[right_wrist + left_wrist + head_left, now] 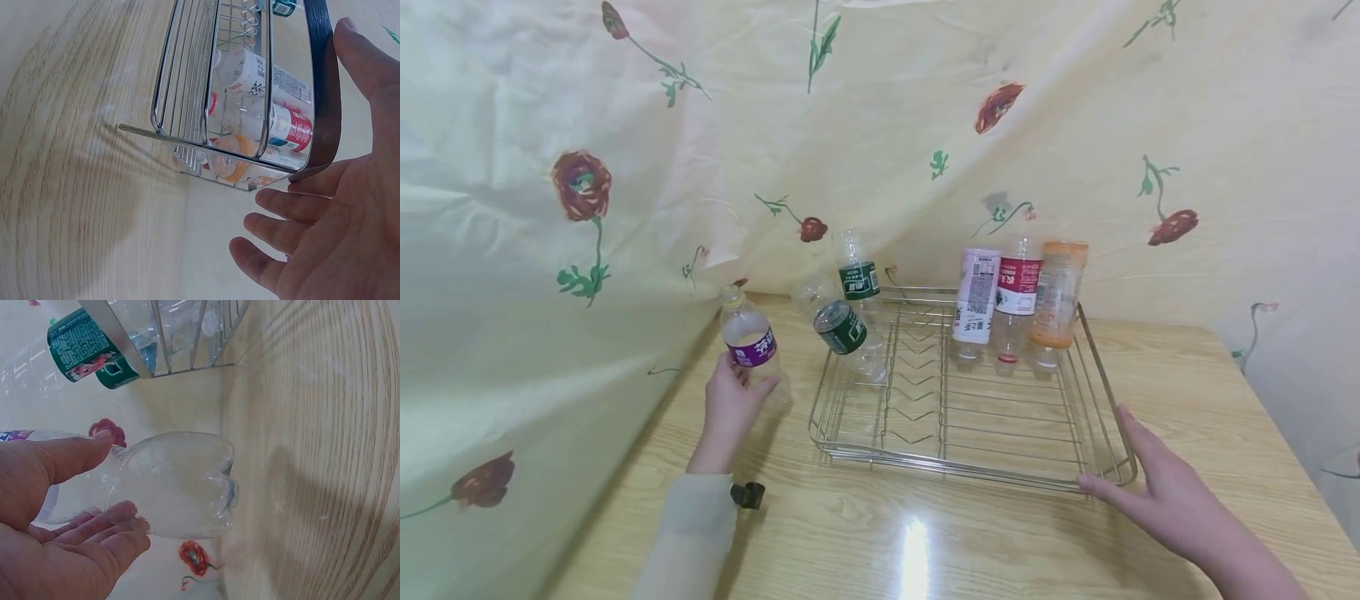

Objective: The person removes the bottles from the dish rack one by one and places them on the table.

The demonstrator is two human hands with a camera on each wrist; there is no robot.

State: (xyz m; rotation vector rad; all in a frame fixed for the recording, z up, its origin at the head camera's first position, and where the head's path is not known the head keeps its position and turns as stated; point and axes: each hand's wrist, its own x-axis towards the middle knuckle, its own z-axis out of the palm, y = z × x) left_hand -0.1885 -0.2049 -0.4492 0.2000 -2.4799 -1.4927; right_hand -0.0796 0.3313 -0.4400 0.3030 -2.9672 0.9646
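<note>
On the left, my left hand point(733, 408) holds a clear plastic bottle point(748, 337) with a purple label. The bottle is upright; in the left wrist view its ridged base point(228, 487) is close to the tabletop, and fingers show through its wall. At the front right corner of a wire dish rack point(1015, 467), my right hand point(1165, 492) rests with thumb along the front rim and fingers spread beside the right side. Upside-down bottles stand at the rack's back right: a white-labelled bottle point(976, 296), a red-labelled bottle point(1018, 283) and an orange-tinted bottle point(1060, 292).
Two clear bottles with green labels, one upside down point(859, 281) and one tilted point(841, 327), are at the rack's back left. Zigzag wires point(917, 383) run down its left half. A flowered cloth point(880, 125) hangs behind and left of the wooden table point(820, 533).
</note>
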